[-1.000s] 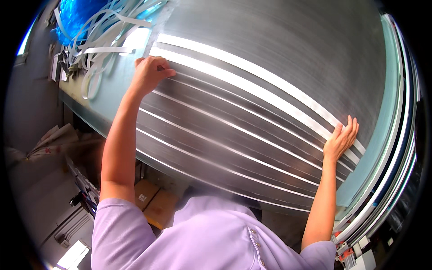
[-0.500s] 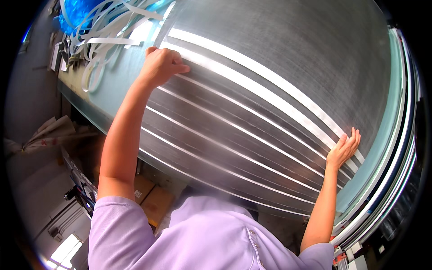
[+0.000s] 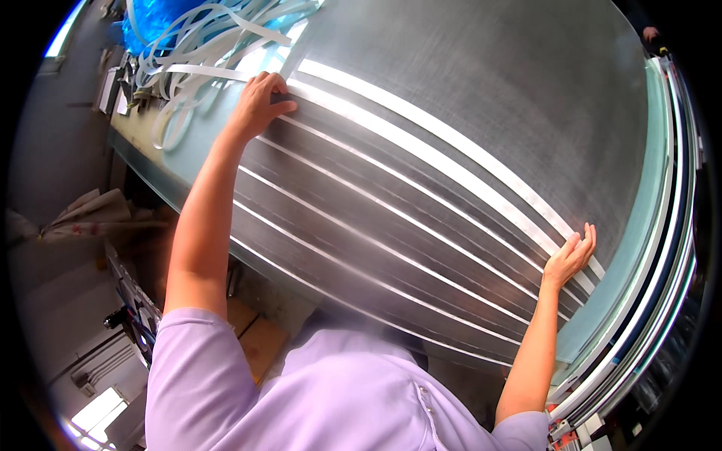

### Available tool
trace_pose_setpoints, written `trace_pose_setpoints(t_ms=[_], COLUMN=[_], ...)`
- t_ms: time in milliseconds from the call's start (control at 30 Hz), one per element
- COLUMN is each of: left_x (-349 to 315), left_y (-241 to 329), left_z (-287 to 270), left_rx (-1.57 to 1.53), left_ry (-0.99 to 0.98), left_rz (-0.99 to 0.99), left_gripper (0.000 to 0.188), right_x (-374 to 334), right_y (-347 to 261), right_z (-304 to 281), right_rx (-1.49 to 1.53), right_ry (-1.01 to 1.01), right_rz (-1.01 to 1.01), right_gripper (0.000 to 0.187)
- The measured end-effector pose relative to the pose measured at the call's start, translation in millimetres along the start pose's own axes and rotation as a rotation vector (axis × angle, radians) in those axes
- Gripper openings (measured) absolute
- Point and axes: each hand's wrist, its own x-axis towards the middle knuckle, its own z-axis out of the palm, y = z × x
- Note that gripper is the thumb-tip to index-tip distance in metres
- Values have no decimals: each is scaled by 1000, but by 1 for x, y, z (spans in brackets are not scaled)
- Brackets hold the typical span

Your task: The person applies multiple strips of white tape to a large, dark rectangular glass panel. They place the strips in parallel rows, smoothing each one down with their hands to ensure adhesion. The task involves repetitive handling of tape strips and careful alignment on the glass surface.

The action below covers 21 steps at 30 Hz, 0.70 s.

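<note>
A wide dark grey sheet lies on a greenish table, with several white strips running across it from upper left to lower right. My left hand bends its fingers over the left end of a broad white strip, thumb apart and resting on the sheet. Left of that hand, a white length leads back to a loose pile of strips. My right hand lies open across the right ends of the two broad strips, fingers stretched out. What is under both palms is hidden.
A blue plastic bundle sits behind the loose strips. Long rails or tubes line the right side beyond the table's pale edge. Cardboard stands below the near edge. At the far upper right, part of another person's hand shows.
My left hand has loosened from a fist-like curl and sits slightly further left on the strip. My right hand stays over the right ends. The other person's hand has come into view.
</note>
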Motion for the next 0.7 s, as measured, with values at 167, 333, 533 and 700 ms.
trace_pose_setpoints(t_ms=[167,333,533,700], left_x=[-11,-29,-20,7], left_y=[41,243,243,146], left_z=[24,96,116,90], left_rx=[131,-290,88,228], left_ry=[653,234,142,232], left_rz=[-12,339,189,4], left_gripper=[9,49,74,73], right_x=[-3,1,-2,-11], right_y=[3,-182,-191,-69], right_z=[-6,40,53,21], right_rx=[174,342,-162,-317], right_ry=[137,85,-214,-133], right_rz=[102,-143,-143,-49], right_gripper=[30,37,63,64])
